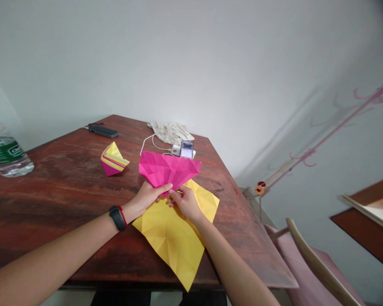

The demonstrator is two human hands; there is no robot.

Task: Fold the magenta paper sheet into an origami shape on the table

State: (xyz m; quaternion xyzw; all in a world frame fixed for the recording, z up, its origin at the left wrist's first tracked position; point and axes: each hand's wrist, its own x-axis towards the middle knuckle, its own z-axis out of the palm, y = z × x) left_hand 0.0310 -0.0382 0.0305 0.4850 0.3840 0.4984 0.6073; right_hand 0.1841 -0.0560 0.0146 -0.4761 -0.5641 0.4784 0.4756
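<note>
A creased pink paper [168, 168], partly folded, is held above the dark wooden table [60, 199]. My left hand [150, 196] pinches its near point, thumb on top. My right hand [184, 201] pinches the same near point from the right side. Beneath both hands a creased yellow paper [175, 238] lies flat, one corner hanging over the table's front edge. A black band with a red cord is on my left wrist.
A folded yellow-and-pink paper shape [114, 159] stands on the table to the left. A water bottle [4, 151] is at the far left. A dark phone [103, 130], a pale cloth [170, 131] and a small cabled device [186, 149] lie at the back. A pink chair [306, 259] stands at the right.
</note>
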